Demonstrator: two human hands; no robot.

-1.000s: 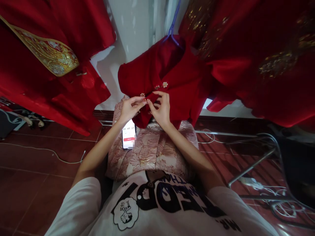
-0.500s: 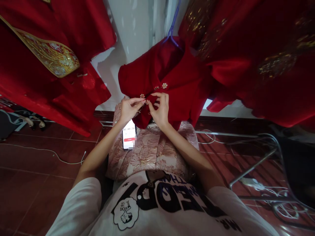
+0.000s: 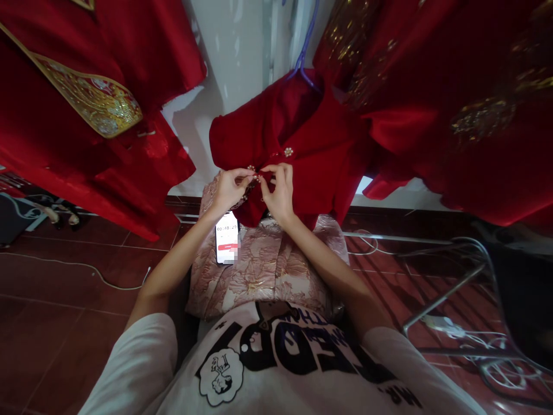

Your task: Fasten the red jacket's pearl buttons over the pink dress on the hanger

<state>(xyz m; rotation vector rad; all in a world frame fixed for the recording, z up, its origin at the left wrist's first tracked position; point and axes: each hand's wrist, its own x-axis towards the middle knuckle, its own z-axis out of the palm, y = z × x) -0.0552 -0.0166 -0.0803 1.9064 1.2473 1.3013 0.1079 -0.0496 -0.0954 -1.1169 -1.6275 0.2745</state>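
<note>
A red jacket (image 3: 309,184) hangs on a purple hanger (image 3: 301,63) in front of me, its lower part over my lap. A flower-shaped decorative button (image 3: 288,152) sits on its front. My left hand (image 3: 230,189) is closed in a pinch at the front opening, beside a second flower-shaped button. Facing it, my right hand (image 3: 280,193) pinches the same spot with thumb and index finger. The fingertips of both hands nearly meet around a small shiny button (image 3: 258,178), partly covered by them. Which fingers grip button and which grip cloth is too small to tell.
On my lap lies a pink patterned quilted cloth (image 3: 259,271) with a lit phone (image 3: 227,239) showing a timer. Red embroidered garments (image 3: 108,109) hang at both sides. A metal-framed chair (image 3: 479,276) and white cables (image 3: 496,357) are at the right.
Both hands stay at the same button, with small shifts of the fingers. My right index fingertip has drawn slightly left toward the left hand. The jacket has barely moved.
</note>
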